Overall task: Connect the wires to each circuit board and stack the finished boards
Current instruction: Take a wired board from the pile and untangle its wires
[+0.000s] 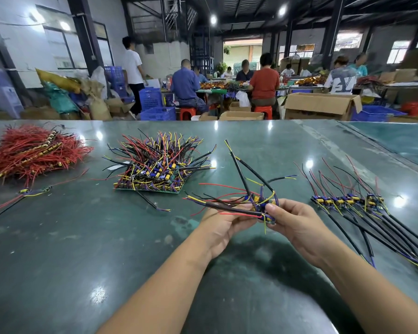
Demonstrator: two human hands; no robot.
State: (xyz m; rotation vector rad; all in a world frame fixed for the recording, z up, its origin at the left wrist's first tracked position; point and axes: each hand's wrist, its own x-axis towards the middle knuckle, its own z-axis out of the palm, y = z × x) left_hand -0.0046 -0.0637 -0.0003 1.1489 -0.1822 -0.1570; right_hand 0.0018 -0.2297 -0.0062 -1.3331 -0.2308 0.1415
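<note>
Board (263,205) with wires (239,169) held above table (106,237) middle, pinched by left hand (223,229) and right hand (292,221). Finished boards (347,201) laid near right edge.

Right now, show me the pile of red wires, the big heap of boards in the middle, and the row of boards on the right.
Pile of red wires (34,150), head view, middle of the tangle.
Heap of boards (155,169), head view, top of the heap.
Row of boards (347,200), head view, a middle board.
</note>
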